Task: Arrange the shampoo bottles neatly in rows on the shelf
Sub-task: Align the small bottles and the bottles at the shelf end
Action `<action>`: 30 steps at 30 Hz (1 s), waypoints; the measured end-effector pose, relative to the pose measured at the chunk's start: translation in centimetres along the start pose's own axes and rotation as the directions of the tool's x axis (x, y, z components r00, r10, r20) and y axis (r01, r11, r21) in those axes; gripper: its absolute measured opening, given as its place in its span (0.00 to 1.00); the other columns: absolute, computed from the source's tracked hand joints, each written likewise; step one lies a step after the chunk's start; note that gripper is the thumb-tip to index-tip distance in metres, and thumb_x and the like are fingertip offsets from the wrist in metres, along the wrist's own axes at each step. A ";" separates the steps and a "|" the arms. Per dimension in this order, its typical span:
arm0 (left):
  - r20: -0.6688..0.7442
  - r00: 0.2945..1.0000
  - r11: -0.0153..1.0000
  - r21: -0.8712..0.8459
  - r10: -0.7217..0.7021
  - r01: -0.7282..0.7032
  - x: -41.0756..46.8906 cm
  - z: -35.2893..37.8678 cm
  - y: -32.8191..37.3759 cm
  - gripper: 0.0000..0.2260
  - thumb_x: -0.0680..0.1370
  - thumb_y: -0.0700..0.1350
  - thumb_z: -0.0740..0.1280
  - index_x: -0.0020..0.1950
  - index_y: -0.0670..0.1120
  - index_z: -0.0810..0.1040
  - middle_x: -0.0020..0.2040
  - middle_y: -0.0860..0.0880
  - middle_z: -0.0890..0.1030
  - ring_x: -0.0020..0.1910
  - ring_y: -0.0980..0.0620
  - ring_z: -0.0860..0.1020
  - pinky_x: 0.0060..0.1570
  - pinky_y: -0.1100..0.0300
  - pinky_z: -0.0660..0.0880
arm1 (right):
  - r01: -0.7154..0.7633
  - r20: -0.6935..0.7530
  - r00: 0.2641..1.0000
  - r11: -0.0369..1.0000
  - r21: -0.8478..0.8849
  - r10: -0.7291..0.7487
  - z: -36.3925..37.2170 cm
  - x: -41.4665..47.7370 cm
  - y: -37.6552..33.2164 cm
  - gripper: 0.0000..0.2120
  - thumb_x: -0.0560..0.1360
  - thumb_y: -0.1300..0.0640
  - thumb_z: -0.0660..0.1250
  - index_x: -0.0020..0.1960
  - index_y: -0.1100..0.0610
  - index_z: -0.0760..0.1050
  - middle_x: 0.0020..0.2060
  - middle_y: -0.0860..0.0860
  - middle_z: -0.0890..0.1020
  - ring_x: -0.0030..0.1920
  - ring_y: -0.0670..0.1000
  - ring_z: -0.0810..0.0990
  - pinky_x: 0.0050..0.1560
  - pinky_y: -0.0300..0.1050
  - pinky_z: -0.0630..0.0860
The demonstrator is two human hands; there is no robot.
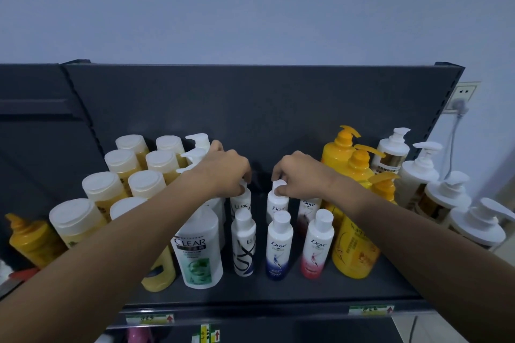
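Shampoo bottles stand on a dark shelf (278,291). My left hand (223,172) grips the white cap of a Lux bottle (242,203) in the second row. My right hand (302,175) pinches the cap of a white Dove bottle (276,207) beside it. In front stand a white and green Clear bottle (199,253), another Lux bottle (243,245), a blue Dove bottle (279,246) and a pink Dove bottle (317,245). A further Dove bottle (308,210) is partly hidden under my right wrist.
Several yellow bottles with white caps (122,189) fill the left side, with white pump bottles (198,145) behind. Yellow pump bottles (352,245) and white pump bottles (446,198) crowd the right. A wall socket with a cable (461,100) is at the right. A lower shelf (306,328) shows below.
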State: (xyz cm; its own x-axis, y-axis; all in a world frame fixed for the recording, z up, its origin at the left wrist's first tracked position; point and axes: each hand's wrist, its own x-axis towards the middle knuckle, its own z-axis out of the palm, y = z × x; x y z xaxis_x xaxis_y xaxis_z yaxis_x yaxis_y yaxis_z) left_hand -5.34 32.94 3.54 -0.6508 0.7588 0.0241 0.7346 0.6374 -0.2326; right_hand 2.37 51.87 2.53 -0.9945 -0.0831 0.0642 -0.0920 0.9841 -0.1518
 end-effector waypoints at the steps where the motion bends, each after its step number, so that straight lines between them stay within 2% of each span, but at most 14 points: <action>1: 0.001 1.000 1.000 -0.008 -0.002 0.002 0.0 0.1 -0.1 0.12 0.77 0.52 0.68 0.59 0.57 0.83 0.43 0.56 0.81 0.46 0.53 0.74 0.62 0.49 0.62 | 0.002 -0.003 1.000 1.000 0.003 -0.002 0.0 0.0 -0.1 0.14 0.75 0.52 0.75 0.58 0.56 0.85 0.51 0.51 0.86 0.49 0.51 0.83 0.49 0.46 0.82; 6: 0.010 1.000 1.000 -0.020 -0.007 0.008 -0.1 0.2 -0.2 0.13 0.77 0.54 0.69 0.61 0.58 0.82 0.43 0.58 0.78 0.45 0.55 0.71 0.63 0.49 0.62 | -0.010 0.003 1.000 1.000 0.027 0.009 0.1 -0.1 -0.4 0.19 0.76 0.50 0.75 0.64 0.55 0.82 0.55 0.52 0.85 0.51 0.52 0.84 0.51 0.46 0.82; 10: 0.014 1.000 1.000 -0.023 -0.004 0.004 0.1 -0.4 0.6 0.12 0.76 0.54 0.69 0.59 0.57 0.82 0.37 0.58 0.76 0.46 0.54 0.73 0.62 0.50 0.62 | -0.032 0.001 0.999 0.999 0.031 0.032 -0.8 -0.9 -0.1 0.27 0.76 0.47 0.74 0.72 0.54 0.76 0.55 0.53 0.86 0.56 0.54 0.83 0.51 0.45 0.79; 13: -0.072 0.997 0.999 -0.050 0.007 -0.011 1.1 -1.3 1.9 0.09 0.76 0.51 0.67 0.54 0.54 0.83 0.41 0.55 0.83 0.45 0.53 0.77 0.62 0.50 0.63 | -0.042 0.017 0.999 0.999 -0.021 0.043 -2.4 -2.3 0.6 0.25 0.76 0.44 0.74 0.68 0.56 0.79 0.52 0.51 0.85 0.53 0.51 0.83 0.51 0.45 0.80; 16: -0.104 0.994 0.990 -0.135 0.036 -0.050 2.8 -2.2 3.8 0.07 0.78 0.53 0.67 0.52 0.53 0.83 0.43 0.56 0.83 0.46 0.52 0.79 0.57 0.52 0.62 | -0.052 0.103 0.993 0.996 -0.069 0.059 -3.9 -4.4 1.3 0.24 0.75 0.44 0.74 0.65 0.56 0.80 0.53 0.52 0.85 0.53 0.51 0.83 0.50 0.46 0.81; 18: -0.095 0.992 0.978 -0.183 0.088 -0.104 4.0 -2.5 5.4 0.09 0.78 0.56 0.68 0.54 0.55 0.82 0.43 0.58 0.80 0.47 0.53 0.77 0.54 0.52 0.62 | -0.041 0.176 0.983 0.996 -0.080 0.054 -4.4 -5.7 1.5 0.24 0.75 0.43 0.75 0.63 0.57 0.81 0.53 0.51 0.85 0.51 0.50 0.82 0.49 0.47 0.81; 20: -0.086 0.988 0.964 -0.225 0.125 -0.141 4.9 -2.6 7.1 0.15 0.78 0.57 0.68 0.62 0.56 0.81 0.46 0.57 0.80 0.48 0.52 0.77 0.53 0.53 0.65 | -0.008 0.235 0.972 0.997 -0.075 0.026 -4.4 -7.0 1.6 0.22 0.75 0.44 0.75 0.61 0.57 0.83 0.49 0.50 0.87 0.46 0.47 0.82 0.42 0.42 0.78; 22: -0.090 0.986 0.948 -0.275 0.140 -0.160 5.6 -2.7 8.7 0.16 0.78 0.54 0.67 0.65 0.55 0.80 0.52 0.55 0.83 0.52 0.50 0.80 0.50 0.54 0.70 | 0.033 0.256 0.967 0.995 -0.091 -0.009 -4.0 -7.8 1.6 0.19 0.75 0.45 0.75 0.58 0.57 0.84 0.44 0.48 0.86 0.39 0.44 0.79 0.35 0.39 0.73; 24: -0.059 0.986 0.931 -0.326 0.154 -0.165 6.1 -2.7 10.1 0.16 0.78 0.47 0.66 0.65 0.56 0.81 0.53 0.53 0.84 0.51 0.48 0.81 0.43 0.55 0.74 | 0.060 0.245 0.969 0.993 -0.101 -0.034 -3.6 -8.2 1.7 0.16 0.75 0.47 0.75 0.56 0.57 0.85 0.46 0.49 0.87 0.42 0.47 0.79 0.38 0.41 0.75; 27: 0.018 0.988 0.924 -0.357 0.156 -0.140 6.7 -2.5 11.2 0.15 0.76 0.40 0.66 0.57 0.55 0.84 0.48 0.51 0.83 0.45 0.47 0.81 0.36 0.53 0.77 | 0.082 0.221 0.973 0.993 -0.084 -0.061 -2.9 -8.5 1.8 0.11 0.73 0.50 0.76 0.51 0.56 0.86 0.48 0.51 0.87 0.49 0.51 0.83 0.47 0.51 0.82; 30: 0.058 0.992 0.927 -0.367 0.111 -0.082 7.2 -2.4 11.5 0.16 0.73 0.34 0.66 0.50 0.52 0.86 0.44 0.49 0.82 0.40 0.46 0.81 0.34 0.53 0.78 | 0.094 0.197 0.978 0.990 -0.103 -0.073 -2.4 -8.7 1.9 0.09 0.72 0.53 0.76 0.50 0.57 0.85 0.48 0.52 0.86 0.48 0.54 0.83 0.46 0.54 0.82</action>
State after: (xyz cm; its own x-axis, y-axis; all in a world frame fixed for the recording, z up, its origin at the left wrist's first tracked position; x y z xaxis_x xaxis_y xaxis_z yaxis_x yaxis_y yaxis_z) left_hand -1.12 46.07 3.39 -0.5758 0.8155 -0.0587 0.8042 0.5778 0.1393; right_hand 10.96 54.80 4.06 -0.9756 -0.1836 -0.1207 -0.1797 0.9828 -0.0429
